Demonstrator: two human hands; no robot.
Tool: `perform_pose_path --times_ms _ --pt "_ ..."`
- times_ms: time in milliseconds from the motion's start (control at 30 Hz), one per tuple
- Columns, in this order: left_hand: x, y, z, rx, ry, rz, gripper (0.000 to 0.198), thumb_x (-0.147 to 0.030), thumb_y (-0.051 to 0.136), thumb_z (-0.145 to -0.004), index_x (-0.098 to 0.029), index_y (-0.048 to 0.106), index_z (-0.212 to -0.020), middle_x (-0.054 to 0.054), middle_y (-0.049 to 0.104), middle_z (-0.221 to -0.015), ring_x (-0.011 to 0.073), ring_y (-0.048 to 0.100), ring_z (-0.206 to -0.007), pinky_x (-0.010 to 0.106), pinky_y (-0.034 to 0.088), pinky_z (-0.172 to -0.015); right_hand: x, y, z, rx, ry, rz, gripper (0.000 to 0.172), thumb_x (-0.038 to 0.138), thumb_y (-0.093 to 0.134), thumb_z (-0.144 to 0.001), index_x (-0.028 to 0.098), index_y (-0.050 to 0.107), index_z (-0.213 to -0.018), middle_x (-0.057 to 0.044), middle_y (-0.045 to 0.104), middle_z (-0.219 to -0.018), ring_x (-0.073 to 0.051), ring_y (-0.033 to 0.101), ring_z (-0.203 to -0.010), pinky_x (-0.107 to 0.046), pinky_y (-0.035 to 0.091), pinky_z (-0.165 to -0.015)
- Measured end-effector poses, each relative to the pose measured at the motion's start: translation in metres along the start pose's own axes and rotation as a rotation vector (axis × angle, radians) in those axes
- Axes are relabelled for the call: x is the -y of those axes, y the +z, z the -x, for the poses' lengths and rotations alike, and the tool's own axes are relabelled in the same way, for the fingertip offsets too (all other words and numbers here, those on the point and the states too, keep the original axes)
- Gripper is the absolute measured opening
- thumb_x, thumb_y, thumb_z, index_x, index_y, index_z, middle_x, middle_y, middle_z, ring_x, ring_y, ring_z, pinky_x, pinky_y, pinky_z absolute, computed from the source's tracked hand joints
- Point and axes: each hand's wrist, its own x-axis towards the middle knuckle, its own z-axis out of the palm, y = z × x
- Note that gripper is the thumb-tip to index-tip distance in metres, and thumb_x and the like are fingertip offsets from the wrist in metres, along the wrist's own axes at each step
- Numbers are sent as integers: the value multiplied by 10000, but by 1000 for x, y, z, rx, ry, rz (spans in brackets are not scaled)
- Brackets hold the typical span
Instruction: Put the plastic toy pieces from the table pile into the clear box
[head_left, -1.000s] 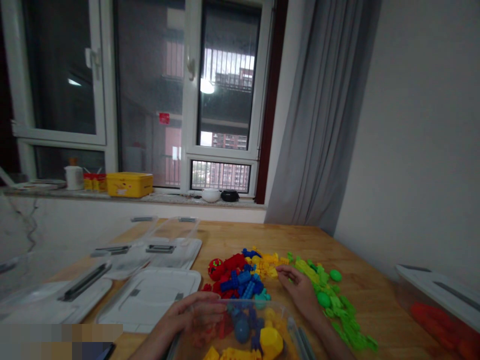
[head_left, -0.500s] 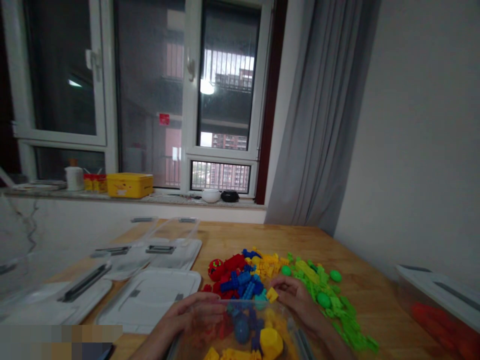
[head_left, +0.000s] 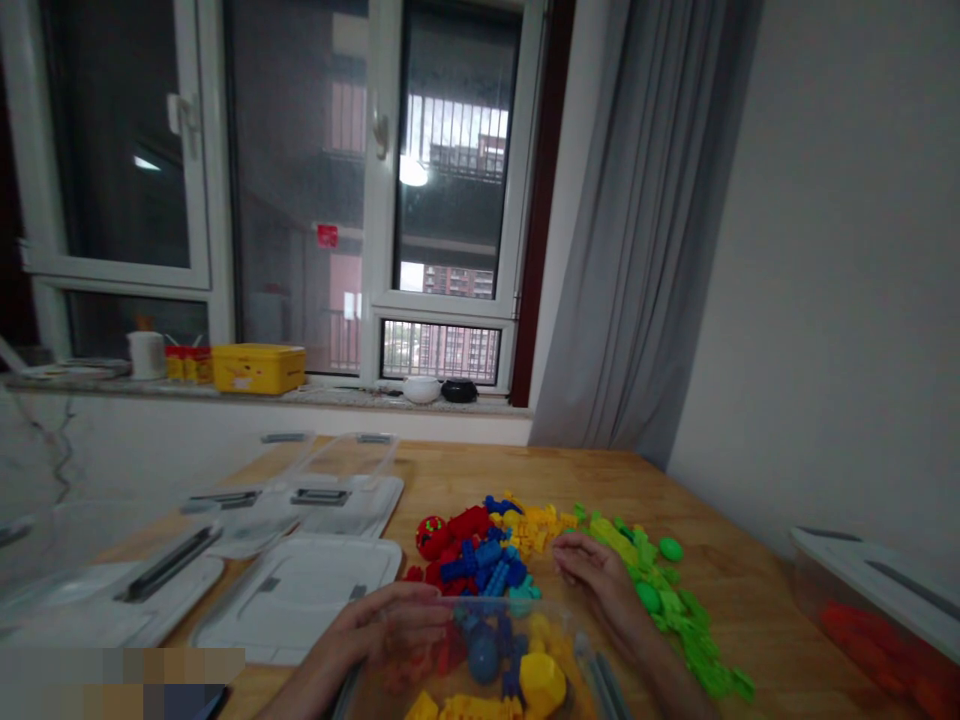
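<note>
A clear plastic box (head_left: 559, 606) stands close in front of me, holding yellow toy blocks (head_left: 480, 708) and a larger yellow piece (head_left: 543, 682). My left hand (head_left: 379, 625) grips its left side, fingers curled at the rim. Beyond the box's right side, my right hand (head_left: 600, 580) hovers over the table with fingers bent together; whatever they may hold is hidden. Just past the box lie blue blocks (head_left: 491, 565) and red pieces (head_left: 450, 540). Yellow blocks (head_left: 541, 527) spread behind my right hand, and green pieces (head_left: 686, 610) trail along its right.
Several white lids (head_left: 307, 580) with grey clasps lie on the wooden table (head_left: 450, 465) at left, near clear boxes (head_left: 349, 455). A lidded box (head_left: 892, 610) with orange-red contents stands far right. A yellow box (head_left: 259, 368) sits on the windowsill.
The yellow block at my right fingertips is no longer visible there. My right hand has shifted slightly right and its fingers have curled together. My left hand stays at the box.
</note>
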Motion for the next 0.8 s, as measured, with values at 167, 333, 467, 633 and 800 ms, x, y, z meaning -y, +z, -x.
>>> perform_pose_path --times_ms 167,333,467,633,800 --pt "-2 -1 1 -1 26 -60 477 -192 621 -624 -235 709 -1091 120 747 -1193 404 597 -1206 646 254 -1116 -9 -14 -5 38 -66 488 242 417 625 -790 199 714 -849 17 593 -596 -137 477 -541 -249 326 -515" --pt "-12 11 9 -66 43 -53 433 -153 621 -671 -240 735 -1079 101 770 -1163 379 648 -1150 591 401 -1052 -16 -18 2 186 -45 783 170 339 610 -788 209 719 -799 15 626 -603 -143 526 -581 -233 321 -515" --pt "-12 11 9 -61 33 -114 384 -177 672 -658 -219 756 -1030 105 790 -1109 380 680 -1085 579 429 -1029 -20 -13 5 287 12 813 200 322 587 -793 170 712 -760 12 635 -624 -124 517 -580 -220 316 -516" --pt "-7 5 6 -31 2 -83 487 -90 619 -579 -234 764 -1021 83 799 -1084 354 696 -1053 537 472 -979 -18 -5 8 322 30 869 157 227 577 -738 160 715 -707 18 617 -604 -113 491 -575 -217 292 -510" --pt "-6 7 6 -42 19 -65 558 -55 571 -519 -247 775 -1002 69 807 -1065 341 712 -1021 494 498 -927 -19 -5 8 311 33 863 132 189 587 -696 151 712 -708 8 625 -633 -125 519 -613 -216 311 -527"
